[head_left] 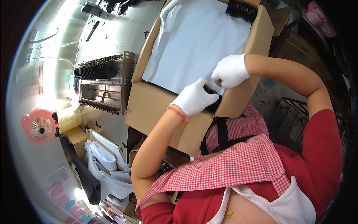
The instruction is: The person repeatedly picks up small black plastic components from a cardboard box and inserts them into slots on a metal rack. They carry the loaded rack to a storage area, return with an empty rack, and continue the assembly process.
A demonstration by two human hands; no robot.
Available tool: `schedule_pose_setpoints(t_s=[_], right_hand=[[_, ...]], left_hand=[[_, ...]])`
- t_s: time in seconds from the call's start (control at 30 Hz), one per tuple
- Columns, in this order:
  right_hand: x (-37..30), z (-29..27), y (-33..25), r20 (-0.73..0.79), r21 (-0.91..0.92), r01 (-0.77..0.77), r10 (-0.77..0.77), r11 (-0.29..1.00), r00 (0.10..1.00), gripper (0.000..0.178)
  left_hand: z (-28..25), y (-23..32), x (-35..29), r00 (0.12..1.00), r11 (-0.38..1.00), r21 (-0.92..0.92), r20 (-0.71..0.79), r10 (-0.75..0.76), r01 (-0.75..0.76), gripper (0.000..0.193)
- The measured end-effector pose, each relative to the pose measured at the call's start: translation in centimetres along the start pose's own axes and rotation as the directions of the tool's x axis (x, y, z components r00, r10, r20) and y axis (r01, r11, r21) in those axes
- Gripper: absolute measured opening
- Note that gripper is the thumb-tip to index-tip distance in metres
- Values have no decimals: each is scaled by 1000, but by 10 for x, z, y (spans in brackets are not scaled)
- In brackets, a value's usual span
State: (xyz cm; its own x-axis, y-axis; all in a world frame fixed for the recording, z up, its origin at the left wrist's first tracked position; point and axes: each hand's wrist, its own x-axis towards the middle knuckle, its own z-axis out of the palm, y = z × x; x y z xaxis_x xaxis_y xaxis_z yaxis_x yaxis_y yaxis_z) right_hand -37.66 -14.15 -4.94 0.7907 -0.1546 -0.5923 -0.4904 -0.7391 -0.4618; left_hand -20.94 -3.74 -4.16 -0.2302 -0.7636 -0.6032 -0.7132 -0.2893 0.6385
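Note:
An open cardboard box (156, 108) stands in front of me, with white sheets (201, 44) lying flat inside it. At its near right corner my left hand (195, 98), in a white glove, closes over a small stack of thin black pieces (215, 104); their exact kind cannot be made out. Just beyond it, my right hand (230, 71), also gloved in white, is curled with its fingertips close to that stack. Whatever those fingers may hold is hidden. A second bundle of black pieces (241, 10) sits in the box's far right corner.
Left of the box, a metal rack (123, 84) bears a row of black discs (96, 70) on a metal table. A pink fan (40, 126), yellow tape rolls (71, 119) and a carton of white papers (100, 153) stand nearby. A wire crate (292, 117) is at right.

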Motion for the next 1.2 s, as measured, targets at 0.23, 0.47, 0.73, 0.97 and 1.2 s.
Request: schedule_pose_setpoints(t_s=[0.23,0.47,0.73,0.97,1.2], right_hand=[[24,6,-12,98,-67,70,-63,995,993,26],[27,-1,-11,-46,97,103,-99,990,994,28],[40,-7,-22,28,-129,59,-56,990,998,28],[76,-59,-56,-570,-76,498,-448,864,689,18],[214,-71,-121,-563,-486,629,-768,606,305,35]], left_hand=[[-9,-8,-1,996,998,-23,71,60,-59,47],[-17,-27,-1,963,729,-642,253,-91,237,79],[-33,-19,-35,996,888,-453,5,-89,81,65],[-137,-77,-60,396,979,47,-918,-35,197,73],[-214,-110,-40,544,924,-84,-786,-292,374,99]])
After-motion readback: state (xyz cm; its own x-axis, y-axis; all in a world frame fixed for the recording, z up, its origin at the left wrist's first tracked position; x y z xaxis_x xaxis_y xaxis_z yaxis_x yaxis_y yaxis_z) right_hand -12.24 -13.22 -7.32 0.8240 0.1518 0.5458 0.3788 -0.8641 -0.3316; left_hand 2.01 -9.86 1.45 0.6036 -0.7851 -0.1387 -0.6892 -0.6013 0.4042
